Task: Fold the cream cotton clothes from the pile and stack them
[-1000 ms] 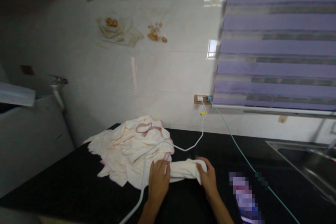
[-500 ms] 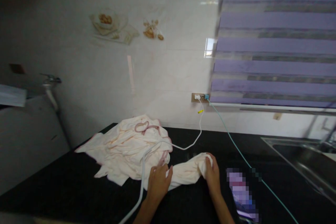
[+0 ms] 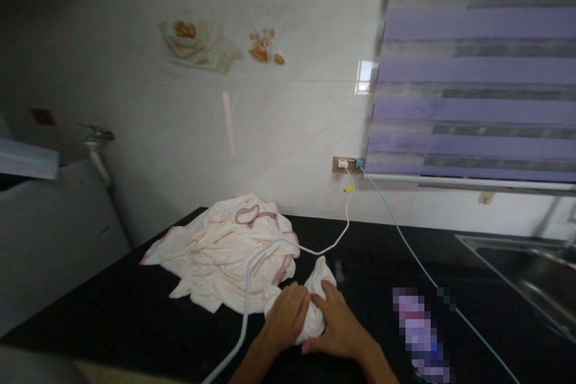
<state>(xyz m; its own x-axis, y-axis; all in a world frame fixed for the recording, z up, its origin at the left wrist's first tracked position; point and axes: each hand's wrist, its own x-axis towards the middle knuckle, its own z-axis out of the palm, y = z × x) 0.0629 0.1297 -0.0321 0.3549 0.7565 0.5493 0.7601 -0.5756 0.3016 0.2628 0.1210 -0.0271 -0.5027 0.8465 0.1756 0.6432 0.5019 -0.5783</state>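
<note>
Bunched cloth (image 3: pixel 315 319) is held between left hand (image 3: pixel 288 317) and right hand (image 3: pixel 339 323), fingers clamped on it, beside cloth pile (image 3: pixel 216 255) crossed by 1 white cable (image 3: pixel 247 288).

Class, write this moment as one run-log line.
left hand: on bunched cream cloth | right hand: curled around the bunch | white cable: passing over cloth's spread part

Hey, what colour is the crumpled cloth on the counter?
The cloth is cream with pink trim; the head view shows it.
</note>
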